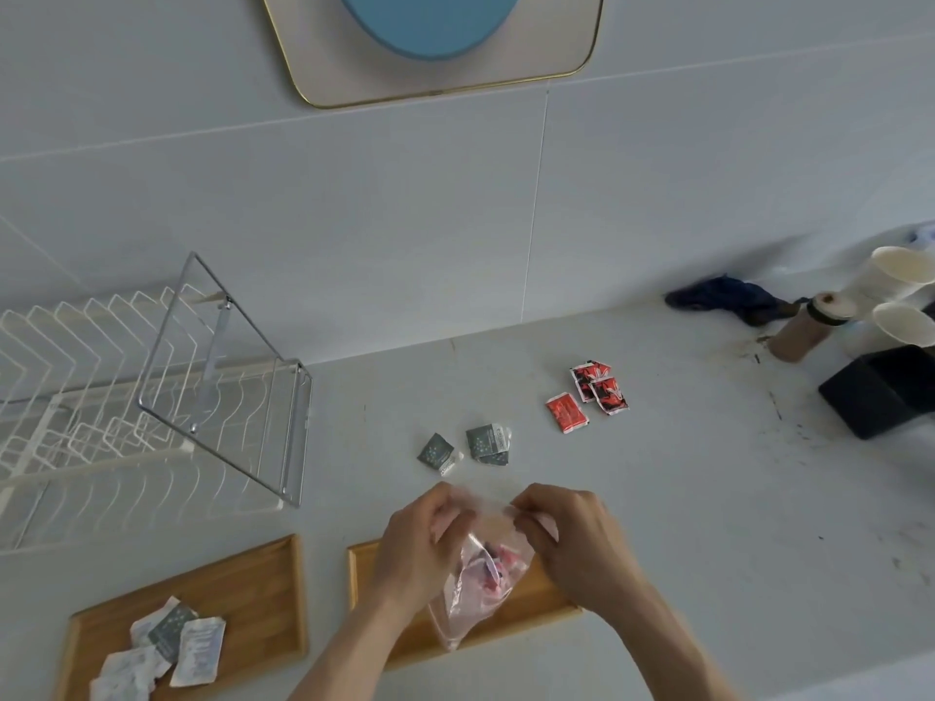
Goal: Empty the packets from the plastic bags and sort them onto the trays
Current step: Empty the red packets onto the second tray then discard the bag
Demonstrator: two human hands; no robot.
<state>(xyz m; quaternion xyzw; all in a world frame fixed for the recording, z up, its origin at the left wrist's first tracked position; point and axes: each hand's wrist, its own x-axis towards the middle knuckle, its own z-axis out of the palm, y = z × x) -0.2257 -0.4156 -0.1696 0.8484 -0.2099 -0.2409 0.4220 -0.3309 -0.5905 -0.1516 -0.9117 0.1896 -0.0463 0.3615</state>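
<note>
Both hands, left hand (420, 541) and right hand (571, 538), pinch plastic bag (475, 594); contents blurred.

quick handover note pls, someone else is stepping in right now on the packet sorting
Left hand and right hand both pinch the top edge of a clear plastic bag, held over the right tray; packets are still inside it.
Left tray holds a pile of white and grey packets.
Loose on the counter: two grey packets and three red packets.
Done: some packets sorted onto the left tray.
Left: open and empty this bag, then move the loose grey and red packets to trays. No packets visible on the exposed part of the right tray.
</note>
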